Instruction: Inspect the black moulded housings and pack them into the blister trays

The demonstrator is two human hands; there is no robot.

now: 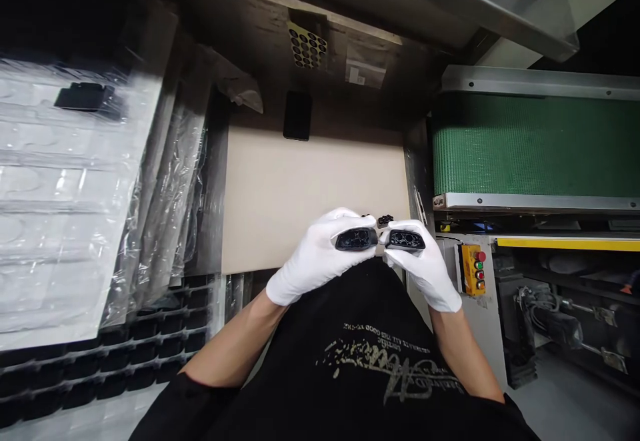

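Observation:
Both hands wear white gloves and meet near my body, over the front edge of the beige work surface (310,187). My left hand (325,244) is closed around a black oblong plastic part (356,239), its hollow-looking face turned up. A similar black plastic part (406,239) sits in the closed grip of my right hand (425,261). The two parts are held side by side with a small gap between them. Just beyond the fingers lies a small cluster of black pieces (385,221), too small to name.
A flat black rectangular object (297,115) lies at the surface's far edge. Clear plastic trays (55,194) stand at left, one bearing a black piece (83,97), above black-celled trays (135,354). At right are a green conveyor belt (535,147) and a yellow button box (473,269).

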